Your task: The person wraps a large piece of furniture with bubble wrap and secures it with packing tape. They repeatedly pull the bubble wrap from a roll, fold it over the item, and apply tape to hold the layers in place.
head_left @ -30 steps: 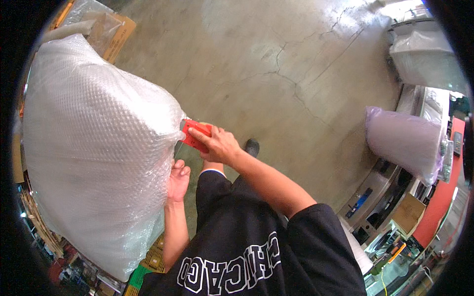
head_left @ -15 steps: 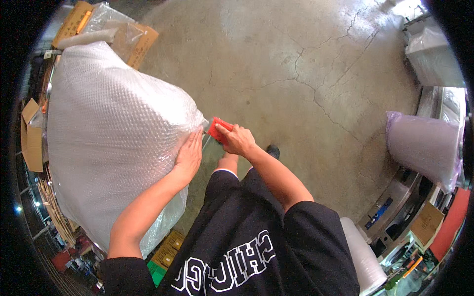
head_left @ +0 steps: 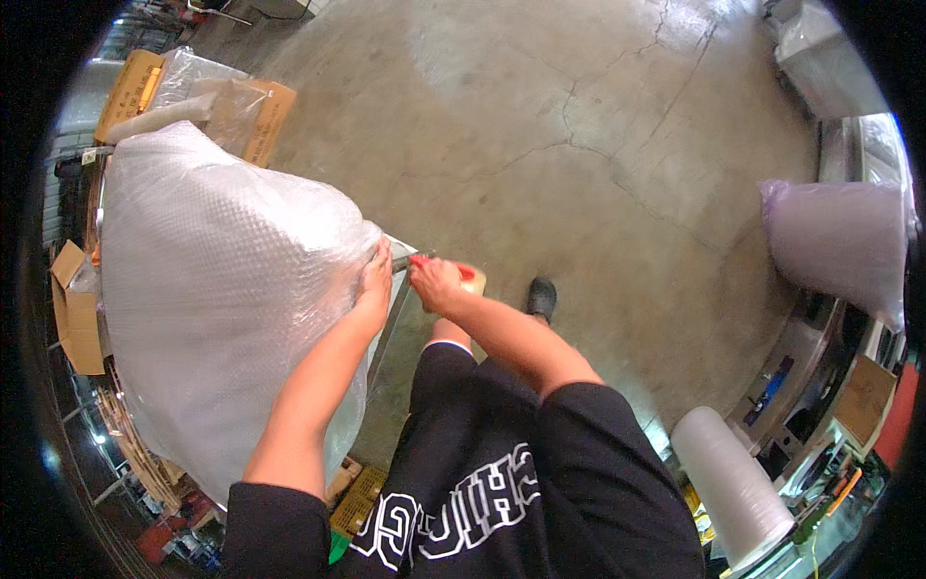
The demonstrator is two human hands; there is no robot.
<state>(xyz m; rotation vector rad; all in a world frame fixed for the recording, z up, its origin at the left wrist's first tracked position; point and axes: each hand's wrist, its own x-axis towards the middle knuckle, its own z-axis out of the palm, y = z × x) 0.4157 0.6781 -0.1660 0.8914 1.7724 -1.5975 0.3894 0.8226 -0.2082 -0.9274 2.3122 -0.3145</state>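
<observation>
A large bulky load wrapped in bubble wrap (head_left: 222,280) fills the left side. My left hand (head_left: 374,282) lies flat against its right-hand corner, fingers stretched out and pressing on the wrap. Just to the right of that corner, my right hand (head_left: 440,286) is closed around a red tape dispenser (head_left: 467,273) that carries a pale yellowish roll. The fingers hide much of the dispenser. A pale flat corner (head_left: 403,249) shows beneath the wrap, between my two hands.
Flattened cardboard and clear film (head_left: 260,121) lie beyond the load. An open carton (head_left: 77,309) sits at far left. To the right stand a purple-tinted wrapped roll (head_left: 834,246) and a bubble wrap roll (head_left: 731,487). Cracked concrete floor (head_left: 502,125) stretches ahead.
My right hand has turned and drawn the tape dispenser slightly back, so its roll now shows. The pale corner between my hands has come into view. My left hand stays on the wrap.
</observation>
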